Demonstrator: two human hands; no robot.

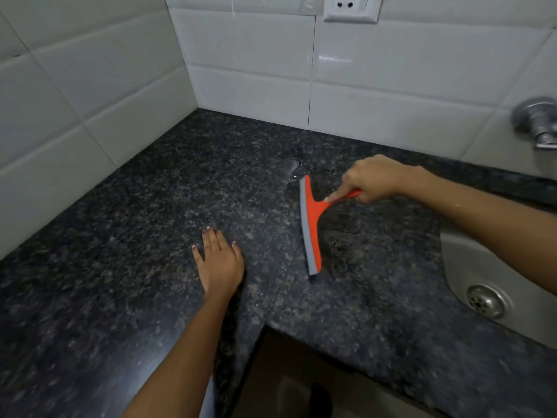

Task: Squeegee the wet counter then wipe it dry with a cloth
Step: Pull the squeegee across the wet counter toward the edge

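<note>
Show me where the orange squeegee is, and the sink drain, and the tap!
squeegee point(313, 218): head view, on the orange body just behind its grey blade.
sink drain point(486, 300): head view, on the round metal strainer in the sink.
tap point(539, 123): head view, on its metal body at the right edge.

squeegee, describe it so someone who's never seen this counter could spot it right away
On the dark speckled counter, look just left of the steel sink. The squeegee lies there, its handle gripped in the right hand. It is the only bright orange thing, with a long grey blade.
</note>
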